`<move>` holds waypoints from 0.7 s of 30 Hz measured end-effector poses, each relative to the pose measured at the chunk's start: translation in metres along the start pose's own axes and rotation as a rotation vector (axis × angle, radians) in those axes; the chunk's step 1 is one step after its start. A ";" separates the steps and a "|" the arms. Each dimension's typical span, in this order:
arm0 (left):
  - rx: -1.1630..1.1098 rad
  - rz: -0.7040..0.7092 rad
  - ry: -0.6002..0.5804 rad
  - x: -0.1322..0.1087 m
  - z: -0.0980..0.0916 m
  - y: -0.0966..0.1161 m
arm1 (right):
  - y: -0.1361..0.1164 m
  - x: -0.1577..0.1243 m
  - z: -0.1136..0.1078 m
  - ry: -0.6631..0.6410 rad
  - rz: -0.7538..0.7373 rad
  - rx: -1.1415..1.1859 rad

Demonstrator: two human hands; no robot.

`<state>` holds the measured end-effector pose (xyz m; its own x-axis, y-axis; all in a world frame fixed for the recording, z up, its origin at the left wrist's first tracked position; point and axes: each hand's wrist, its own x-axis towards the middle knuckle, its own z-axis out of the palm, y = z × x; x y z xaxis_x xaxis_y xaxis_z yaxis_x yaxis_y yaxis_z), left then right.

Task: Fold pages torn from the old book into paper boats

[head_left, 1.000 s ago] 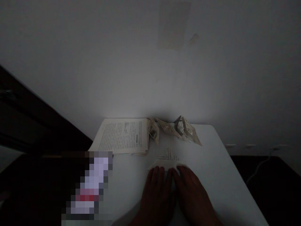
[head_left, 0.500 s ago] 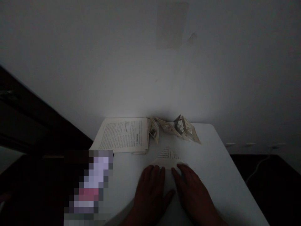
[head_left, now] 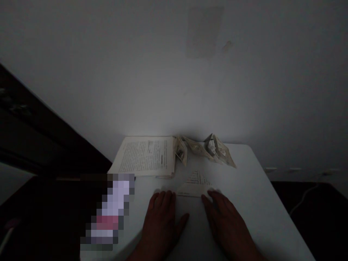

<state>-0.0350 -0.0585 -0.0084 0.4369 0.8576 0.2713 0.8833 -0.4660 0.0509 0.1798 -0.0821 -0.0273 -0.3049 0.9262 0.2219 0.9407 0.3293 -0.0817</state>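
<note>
Head | left hand [head_left: 160,223], right hand [head_left: 227,224] flat, fingers splayed, holding nothing | paper [head_left: 194,184] at 12 | risk: uneven press likely skews crease

I count two hands of mine, left hand [head_left: 162,219] and right hand [head_left: 224,223], on one table [head_left: 258,203]. One book [head_left: 146,157], one folded sheet [head_left: 196,184]. Paper boats [head_left: 220,151]: three, I think, though it's dim.

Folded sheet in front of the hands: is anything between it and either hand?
Nothing visible is. The left hand and right hand lie flat and open, fingertips at the near edge of the folded sheet. The open book and the paper boats sit farther back, beyond the sheet.
</note>
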 end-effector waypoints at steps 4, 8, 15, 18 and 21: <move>-0.071 -0.039 -0.016 0.007 -0.005 -0.001 | -0.001 0.004 -0.004 0.021 0.011 0.048; -0.192 -0.087 -0.006 0.028 -0.006 0.005 | 0.000 0.017 -0.013 0.015 0.055 0.148; -0.287 0.041 -0.279 0.065 0.001 0.015 | 0.011 0.057 -0.025 -0.160 0.100 0.234; -0.249 0.049 -0.315 0.068 0.003 0.014 | 0.016 0.072 -0.028 -0.269 0.129 0.256; -0.256 0.044 -0.314 0.067 0.004 0.014 | 0.020 0.084 -0.033 -0.382 0.171 0.310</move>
<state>0.0072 -0.0063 0.0067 0.5390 0.8419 -0.0264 0.8089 -0.5087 0.2947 0.1780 -0.0042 0.0213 -0.2375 0.9536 -0.1851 0.9114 0.1528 -0.3822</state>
